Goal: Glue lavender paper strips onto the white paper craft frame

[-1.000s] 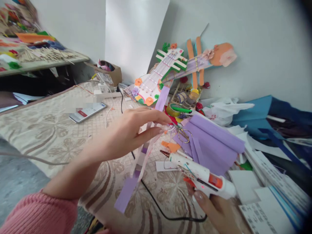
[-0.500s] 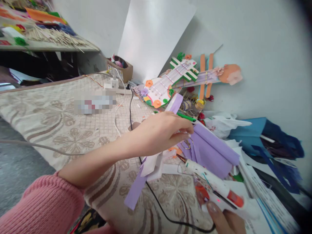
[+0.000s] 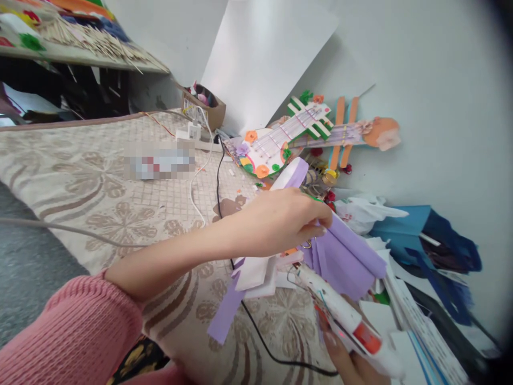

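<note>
My left hand point(image 3: 280, 222) is closed on a purple and white paper strip point(image 3: 240, 289) that hangs folded below it and curls up above the knuckles. The fingertips reach the edge of a rolled purple paper sheet point(image 3: 344, 251). My right hand point(image 3: 348, 363) at the bottom edge grips a white hot glue gun point(image 3: 340, 315) with an orange trigger, nozzle pointing up-left toward the strip. A black cord point(image 3: 260, 342) runs under both hands.
A paper-craft guitar point(image 3: 280, 141) leans on the wall. A phone point(image 3: 160, 163), a power strip point(image 3: 192, 133), a small cardboard box point(image 3: 206, 107), a white plastic bag point(image 3: 364, 211), blue cloth point(image 3: 425, 230) and papers point(image 3: 417, 331) lie on the patterned mat point(image 3: 80, 182).
My left hand went right and closed tighter, folding the strip under it near the purple sheet. The glue gun in my right hand dropped lower and right. The view swung right.
</note>
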### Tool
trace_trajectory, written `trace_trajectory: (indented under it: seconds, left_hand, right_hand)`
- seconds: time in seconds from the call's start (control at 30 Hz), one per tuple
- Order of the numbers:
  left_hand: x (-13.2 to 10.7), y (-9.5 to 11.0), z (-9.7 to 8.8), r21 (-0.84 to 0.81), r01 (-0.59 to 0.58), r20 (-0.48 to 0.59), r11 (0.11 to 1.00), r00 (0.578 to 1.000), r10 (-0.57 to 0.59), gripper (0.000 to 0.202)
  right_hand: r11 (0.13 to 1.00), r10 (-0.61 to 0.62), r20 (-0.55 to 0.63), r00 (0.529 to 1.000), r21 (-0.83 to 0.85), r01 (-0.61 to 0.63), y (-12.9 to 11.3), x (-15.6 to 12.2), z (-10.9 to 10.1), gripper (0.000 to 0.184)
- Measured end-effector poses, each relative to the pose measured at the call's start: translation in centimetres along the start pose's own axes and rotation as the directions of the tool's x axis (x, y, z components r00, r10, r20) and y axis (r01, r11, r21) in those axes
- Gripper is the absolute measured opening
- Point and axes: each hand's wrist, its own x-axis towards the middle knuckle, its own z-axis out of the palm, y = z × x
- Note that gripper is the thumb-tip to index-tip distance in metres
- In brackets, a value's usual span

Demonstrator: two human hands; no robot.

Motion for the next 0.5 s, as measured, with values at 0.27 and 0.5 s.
trace_trajectory:
  seconds: [0.27,0.5]
  left_hand:
    - [0.0,-0.1,0.0,-0.003,0.009,0.005,1.0,1.0,-0.009,0.023]
    - [0.0,-0.2,0.0,0.007,0.045,-0.004,0.999,0.999,-0.045,0.021]
  right_hand:
    - [0.999,-0.021,0.102,0.995,0.05,0.016,-1.2,1.5,0.0,0.018]
    - [0.985,-0.146,0.163,0.976,0.115,0.129,-1.2,2.7,0.3,0.004]
